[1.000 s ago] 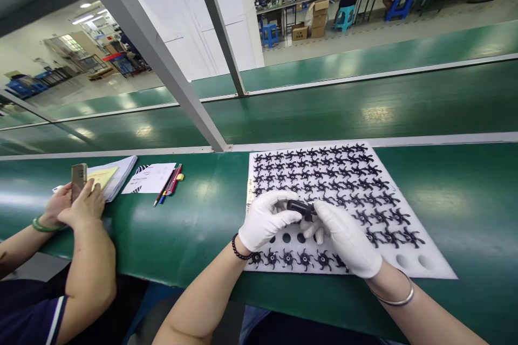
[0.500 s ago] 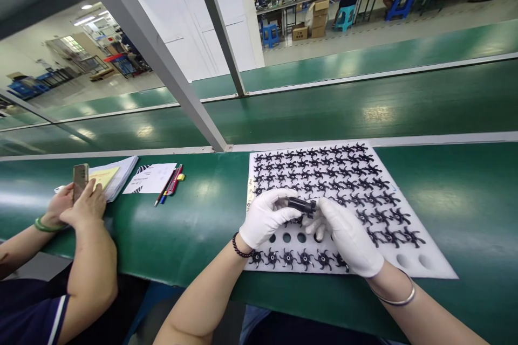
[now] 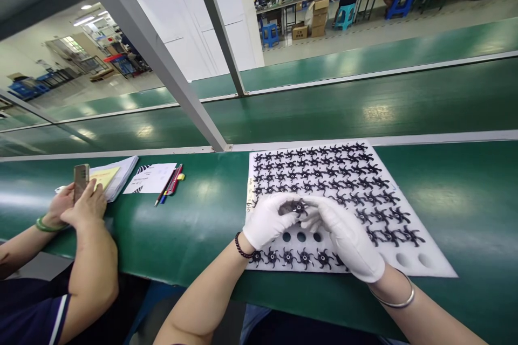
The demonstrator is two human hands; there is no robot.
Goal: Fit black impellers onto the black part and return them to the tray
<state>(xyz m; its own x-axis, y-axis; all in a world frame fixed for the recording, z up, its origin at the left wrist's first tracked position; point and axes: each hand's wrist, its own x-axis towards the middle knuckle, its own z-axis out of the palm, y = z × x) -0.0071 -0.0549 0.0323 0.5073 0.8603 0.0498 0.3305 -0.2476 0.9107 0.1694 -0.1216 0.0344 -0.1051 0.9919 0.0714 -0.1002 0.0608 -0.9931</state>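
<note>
Over a white foam tray [image 3: 435, 269] my two white-gloved hands meet around a black finned part [image 3: 299, 208]. My left hand [image 3: 270, 221] is closed on the part from the left, its finned end facing the camera. My right hand [image 3: 348, 234] touches it from the right with bent fingers; its fingertips partly overlap the part. Rows of similar black finned wheels [image 3: 305, 257] sit in the tray. Round holes [image 3: 301, 236] show just below my hands, and more pale ones are at the tray's lower right.
At the left, another person's hands [image 3: 89, 202] hold a phone [image 3: 81, 179] beside stacked papers [image 3: 123, 175]. A printed sheet [image 3: 149, 178] and pens [image 3: 174, 180] lie on the green table [image 3: 194, 237]. A grey metal post [image 3: 174, 70] rises behind the table's rear edge.
The black part has turned from showing its long cylindrical side to showing its finned end. My left hand has shifted slightly right, and the fingers of my right hand have moved over the part.
</note>
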